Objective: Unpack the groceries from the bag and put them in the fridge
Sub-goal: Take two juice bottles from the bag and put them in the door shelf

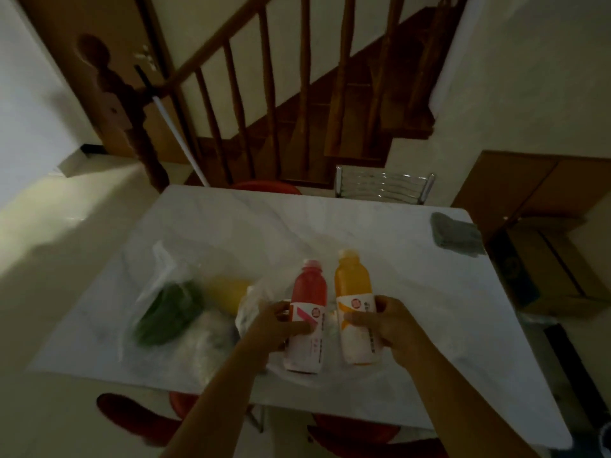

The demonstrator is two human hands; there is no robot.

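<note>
The left hand (277, 325) has its grip clamped on the label of a red bottle (307, 317), fingers wrapped round the front; the right hand (386, 325) is clamped the same way on an orange bottle (355, 307). Both bottles stand side by side, just apart, caps pointing to the far side, over the near middle of a pale marble-patterned worktop (413, 259). Left of the bottles lies a clear plastic bag (172, 312), crumpled and touching the left hand's wrist side; inside it show a green item (168, 314), a yellow one (228, 292) and something pale that is too blurred to identify. A grey cloth (454, 234) rests at the far right corner. Beyond the worktop stand a metal chair back (383, 185) and a wooden stair rail (238, 94). Red stools (353, 431) sit below the near edge.
</note>
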